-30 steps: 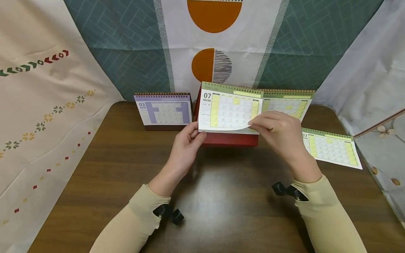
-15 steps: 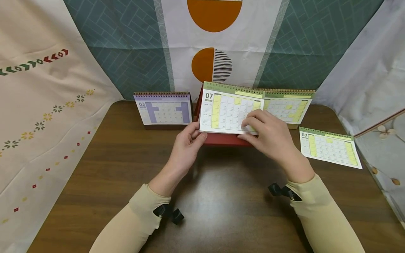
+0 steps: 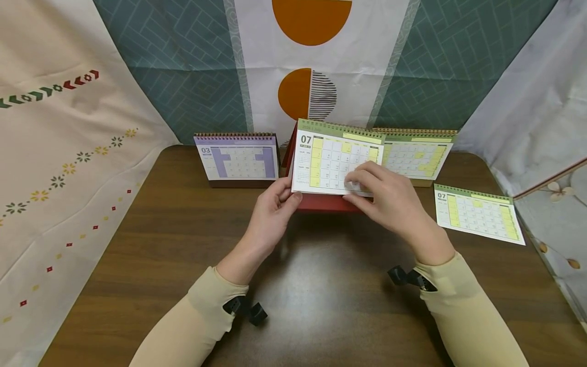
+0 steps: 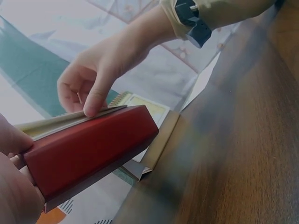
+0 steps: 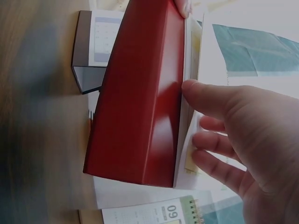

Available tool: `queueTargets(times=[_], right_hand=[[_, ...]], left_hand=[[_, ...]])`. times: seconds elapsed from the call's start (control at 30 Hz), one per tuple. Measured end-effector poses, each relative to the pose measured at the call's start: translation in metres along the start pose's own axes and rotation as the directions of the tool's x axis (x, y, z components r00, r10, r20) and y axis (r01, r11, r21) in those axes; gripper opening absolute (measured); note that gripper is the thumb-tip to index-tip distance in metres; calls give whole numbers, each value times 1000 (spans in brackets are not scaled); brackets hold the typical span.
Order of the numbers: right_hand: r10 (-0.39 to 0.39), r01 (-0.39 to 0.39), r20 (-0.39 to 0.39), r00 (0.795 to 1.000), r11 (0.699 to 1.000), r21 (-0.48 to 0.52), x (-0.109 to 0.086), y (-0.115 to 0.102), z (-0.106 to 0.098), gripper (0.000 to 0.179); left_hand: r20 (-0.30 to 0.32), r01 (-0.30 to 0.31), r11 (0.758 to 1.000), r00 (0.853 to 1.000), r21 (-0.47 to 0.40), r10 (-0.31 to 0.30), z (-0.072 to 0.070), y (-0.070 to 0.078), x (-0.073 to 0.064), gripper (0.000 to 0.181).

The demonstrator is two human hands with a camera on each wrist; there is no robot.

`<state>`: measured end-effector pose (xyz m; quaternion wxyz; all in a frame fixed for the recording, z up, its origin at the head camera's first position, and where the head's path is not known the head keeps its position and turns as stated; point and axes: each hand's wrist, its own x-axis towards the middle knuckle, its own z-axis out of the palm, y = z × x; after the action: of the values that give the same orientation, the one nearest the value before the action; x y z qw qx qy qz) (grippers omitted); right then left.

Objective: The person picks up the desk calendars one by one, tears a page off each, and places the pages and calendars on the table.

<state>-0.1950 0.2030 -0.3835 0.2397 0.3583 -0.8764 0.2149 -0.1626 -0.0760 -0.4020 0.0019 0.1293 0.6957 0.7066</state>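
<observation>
One red-based calendar [image 3: 327,160], long axis left-to-right, spiral edge [image 3: 341,128] atop.

Curtained desk nook; patterned drapes [image 3: 183,61] behind wood-grain table [image 3: 316,285]

With our right hand [image 5: 254,135] we pinch a red-based calendar [image 5: 133,102] along its edge; near it shows a calendar reading 09 [image 5: 140,213], farther off a dark-based calendar [image 5: 83,42].

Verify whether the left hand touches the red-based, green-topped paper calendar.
Touching: the head view shows the left hand gripping the red-based calendar at its lower left corner.
</observation>
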Motion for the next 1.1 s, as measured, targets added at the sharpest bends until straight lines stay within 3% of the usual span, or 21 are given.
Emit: queueTargets(times=[0.47, 0.8, 1.1], right_hand=[[-38, 28, 166, 985, 998, 61, 13, -10, 7, 83], [-151, 137, 163, 975, 986, 94, 24, -18, 14, 80], [-169, 149, 160, 973, 980, 131, 23, -17, 18, 81]], left_hand=[[31, 9, 998, 999, 59, -10, 4, -5, 0, 29], [74, 3, 996, 997, 91, -10, 3, -6, -1, 29], [87, -4, 990, 996, 141, -8, 4, -7, 0, 33]])
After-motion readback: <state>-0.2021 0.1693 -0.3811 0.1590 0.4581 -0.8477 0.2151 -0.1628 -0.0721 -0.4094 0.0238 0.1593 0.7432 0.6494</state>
